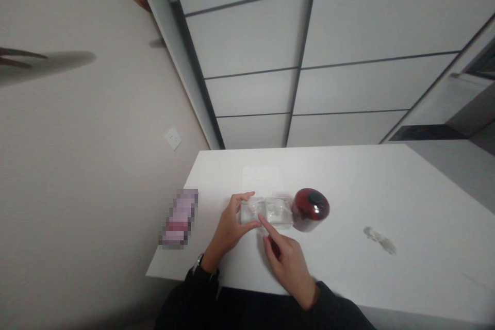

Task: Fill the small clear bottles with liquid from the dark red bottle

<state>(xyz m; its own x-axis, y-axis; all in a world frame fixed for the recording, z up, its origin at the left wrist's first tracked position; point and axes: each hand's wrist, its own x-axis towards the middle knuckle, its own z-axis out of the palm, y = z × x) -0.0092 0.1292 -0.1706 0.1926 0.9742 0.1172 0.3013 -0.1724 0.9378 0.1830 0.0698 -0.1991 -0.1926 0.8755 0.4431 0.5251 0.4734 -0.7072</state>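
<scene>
Head view, my left hand (227,226), grip closed on a clear two-part container (271,213) on the surface (348,175), whitish contents (276,206) I can't identify, right hand (288,262), grip open, forefinger at the container, red-topped jar (308,209) beside it

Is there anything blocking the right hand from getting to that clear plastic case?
Nothing visible does. The right hand has its index fingertip right at the front of the clear plastic case. The left hand grips the left end, and the red container with the black cap stands beside the right end.
</scene>
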